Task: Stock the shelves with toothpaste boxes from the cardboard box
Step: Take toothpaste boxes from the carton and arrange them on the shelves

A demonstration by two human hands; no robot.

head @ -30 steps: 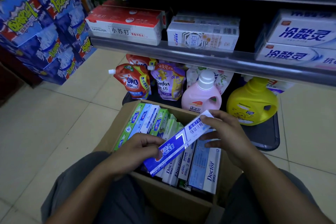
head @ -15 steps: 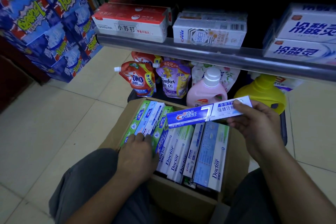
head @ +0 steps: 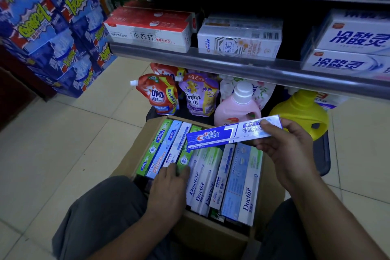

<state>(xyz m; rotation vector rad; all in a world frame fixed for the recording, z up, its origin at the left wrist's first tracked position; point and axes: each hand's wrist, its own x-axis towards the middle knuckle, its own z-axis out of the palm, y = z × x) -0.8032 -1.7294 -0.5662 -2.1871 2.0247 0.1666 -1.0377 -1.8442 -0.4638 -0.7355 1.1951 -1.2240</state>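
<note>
1. Right hand [head: 289, 150]: fingers clamped on the right end of a blue-and-white Crest toothpaste box [head: 213, 136], thumb on the printed face, the other fingers behind it.
2. The Crest toothpaste box is in the air, nearly level with its left end slightly lower. It is above the open cardboard box [head: 211, 232] and below the shelf [head: 211, 59].
3. Left hand [head: 168, 183]: down inside the cardboard box, fingers close together on the near ends of the green toothpaste boxes [head: 156, 148]. I cannot tell whether they pinch one.
4. The cardboard box sits on the tiled floor [head: 63, 133] between the person's knees. It is packed with toothpaste boxes lying side by side: green and blue ones at left, pale Doctor boxes [head: 242, 186] at right.
5. Shelf stock, left to right: red-and-white boxes [head: 147, 29], white Crest boxes [head: 238, 42], white boxes with blue lettering [head: 348, 48].
6. Under the shelf, behind the cardboard box: OMO pouch [head: 158, 95], Comfort pouch [head: 198, 97], pink bottle [head: 236, 110], yellow jug [head: 299, 112].
7. Far left: a stack of blue cartons [head: 52, 27] on the floor.
</note>
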